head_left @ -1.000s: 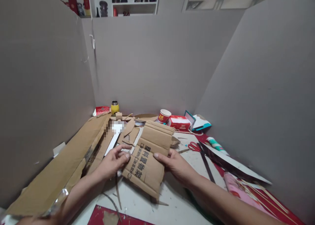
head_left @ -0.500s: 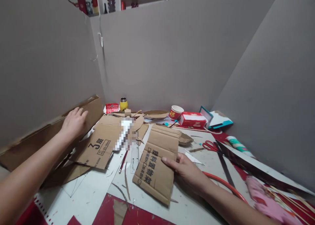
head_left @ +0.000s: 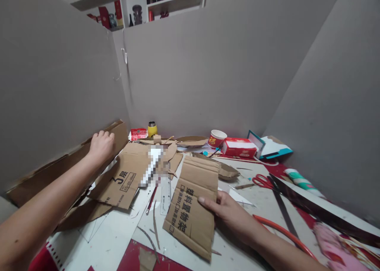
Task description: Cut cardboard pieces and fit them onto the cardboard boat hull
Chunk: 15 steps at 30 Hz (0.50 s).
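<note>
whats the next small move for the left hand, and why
Probably ease the left hand off the long cardboard strip and take the free edge of the printed cardboard piece. The strip seems to lean on the side wall, so it may stay put, while the right hand alone grips the printed piece by one edge.
</note>
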### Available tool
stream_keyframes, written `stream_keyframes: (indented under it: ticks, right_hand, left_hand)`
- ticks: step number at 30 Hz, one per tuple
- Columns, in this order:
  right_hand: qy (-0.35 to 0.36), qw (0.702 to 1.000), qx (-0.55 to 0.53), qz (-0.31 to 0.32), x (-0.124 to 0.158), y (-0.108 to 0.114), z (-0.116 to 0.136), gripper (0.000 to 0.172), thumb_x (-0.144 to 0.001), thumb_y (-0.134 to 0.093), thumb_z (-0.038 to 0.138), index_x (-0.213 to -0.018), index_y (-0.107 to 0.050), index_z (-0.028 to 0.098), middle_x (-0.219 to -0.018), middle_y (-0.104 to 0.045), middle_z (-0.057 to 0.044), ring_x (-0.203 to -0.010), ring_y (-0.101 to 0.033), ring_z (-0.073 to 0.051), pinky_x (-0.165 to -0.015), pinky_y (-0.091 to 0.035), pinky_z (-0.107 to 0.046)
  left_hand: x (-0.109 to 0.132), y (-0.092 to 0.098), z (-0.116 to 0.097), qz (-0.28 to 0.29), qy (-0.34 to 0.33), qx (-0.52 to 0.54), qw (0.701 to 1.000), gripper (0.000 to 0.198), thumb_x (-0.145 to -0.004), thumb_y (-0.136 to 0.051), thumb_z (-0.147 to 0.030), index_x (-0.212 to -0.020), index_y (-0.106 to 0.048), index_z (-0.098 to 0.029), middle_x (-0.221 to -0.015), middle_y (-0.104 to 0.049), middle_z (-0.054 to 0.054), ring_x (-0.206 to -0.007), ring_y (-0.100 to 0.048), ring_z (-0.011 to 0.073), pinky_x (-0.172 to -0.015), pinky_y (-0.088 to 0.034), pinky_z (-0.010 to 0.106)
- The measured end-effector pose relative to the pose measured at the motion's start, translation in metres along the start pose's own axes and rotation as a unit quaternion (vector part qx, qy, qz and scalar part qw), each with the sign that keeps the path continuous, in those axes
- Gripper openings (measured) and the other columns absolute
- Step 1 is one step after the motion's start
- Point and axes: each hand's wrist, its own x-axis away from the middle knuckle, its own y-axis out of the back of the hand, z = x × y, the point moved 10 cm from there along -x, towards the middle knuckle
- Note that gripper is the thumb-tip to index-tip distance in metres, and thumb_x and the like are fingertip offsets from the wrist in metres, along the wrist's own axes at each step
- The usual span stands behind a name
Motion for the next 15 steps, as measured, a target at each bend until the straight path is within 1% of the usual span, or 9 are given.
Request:
stream_keyframes:
  ticks: [2, 5, 7, 9, 11, 13, 14, 15]
  right_hand:
    - [-0.002, 1.000, 0.010, -0.004, 0.000, 0.000, 0.001, 0.047, -0.075, -0.070, 0.051, -0.104, -0.065, 0.015, -0.091, -0.073, -0.011, -0.075, -0.068, -0.024, -0.070, -0.056, -0.039]
    - [-0.002, 0.999, 0.032, -0.011, 0.000, 0.001, 0.003, 0.051, -0.073, -0.070, 0.054, -0.103, -0.067, 0.014, -0.086, -0.073, -0.011, -0.073, -0.067, -0.024, -0.071, -0.056, -0.040]
    - [-0.002, 0.999, 0.037, -0.010, 0.000, 0.001, 0.003, 0.053, -0.072, -0.070, 0.056, -0.103, -0.067, 0.014, -0.085, -0.073, -0.011, -0.072, -0.067, -0.023, -0.072, -0.056, -0.040]
    - [-0.003, 0.999, 0.040, -0.006, 0.000, -0.001, 0.004, 0.054, -0.071, -0.069, 0.058, -0.104, -0.067, 0.014, -0.083, -0.073, -0.010, -0.070, -0.067, -0.023, -0.071, -0.056, -0.040]
    - [-0.002, 0.999, 0.044, -0.006, 0.000, -0.002, 0.004, 0.054, -0.071, -0.069, 0.059, -0.102, -0.067, 0.014, -0.081, -0.072, -0.009, -0.069, -0.067, -0.022, -0.070, -0.056, -0.039]
    - [0.000, 0.999, 0.050, -0.007, 0.000, -0.002, 0.004, 0.054, -0.071, -0.068, 0.060, -0.099, -0.068, 0.014, -0.081, -0.072, -0.009, -0.067, -0.066, -0.022, -0.069, -0.056, -0.038]
    - [0.002, 0.999, 0.053, -0.005, 0.000, -0.002, 0.004, 0.053, -0.071, -0.068, 0.060, -0.099, -0.068, 0.014, -0.080, -0.072, -0.009, -0.067, -0.066, -0.021, -0.068, -0.056, -0.037]
    - [0.003, 0.998, 0.055, -0.003, 0.000, -0.003, 0.004, 0.053, -0.071, -0.068, 0.060, -0.098, -0.068, 0.014, -0.080, -0.071, -0.009, -0.066, -0.066, -0.021, -0.067, -0.056, -0.037]
  left_hand:
    - [0.004, -0.006, -0.013, 0.027, -0.010, 0.025, 0.999, 0.040, -0.086, -0.042, -0.030, -0.115, -0.059, -0.008, -0.117, -0.061, 0.024, -0.117, -0.049, 0.0377, -0.093, -0.035, 0.045]
    - [0.018, -0.029, -0.042, 0.104, -0.036, 0.080, 0.991, 0.054, -0.087, -0.039, -0.049, -0.126, -0.054, -0.015, -0.120, -0.065, 0.017, -0.110, -0.057, 0.0317, -0.085, -0.042, 0.037]
    - [0.033, -0.048, -0.064, 0.168, -0.051, 0.115, 0.978, 0.071, -0.082, -0.038, -0.064, -0.132, -0.050, -0.014, -0.116, -0.068, 0.017, -0.100, -0.064, 0.0302, -0.077, -0.046, 0.034]
    - [0.049, -0.062, -0.083, 0.217, -0.065, 0.139, 0.964, 0.080, -0.077, -0.039, -0.072, -0.130, -0.053, -0.014, -0.114, -0.068, 0.018, -0.098, -0.065, 0.0309, -0.076, -0.047, 0.034]
    - [0.060, -0.070, -0.093, 0.238, -0.061, 0.145, 0.959, 0.089, -0.072, -0.047, -0.074, -0.135, -0.047, -0.011, -0.124, -0.061, 0.024, -0.107, -0.061, 0.0354, -0.080, -0.047, 0.038]
    - [0.064, -0.074, -0.098, 0.249, -0.055, 0.145, 0.956, 0.090, -0.071, -0.058, -0.068, -0.138, -0.043, -0.009, -0.128, -0.056, 0.026, -0.113, -0.057, 0.0372, -0.086, -0.047, 0.041]
    - [0.065, -0.075, -0.098, 0.254, -0.054, 0.144, 0.955, 0.083, -0.074, -0.061, -0.062, -0.137, -0.044, -0.011, -0.127, -0.056, 0.024, -0.112, -0.057, 0.0353, -0.087, -0.047, 0.042]
    - [0.064, -0.075, -0.097, 0.259, -0.053, 0.143, 0.954, 0.071, -0.078, -0.062, -0.054, -0.133, -0.047, -0.013, -0.125, -0.058, 0.020, -0.109, -0.059, 0.0320, -0.087, -0.048, 0.043]
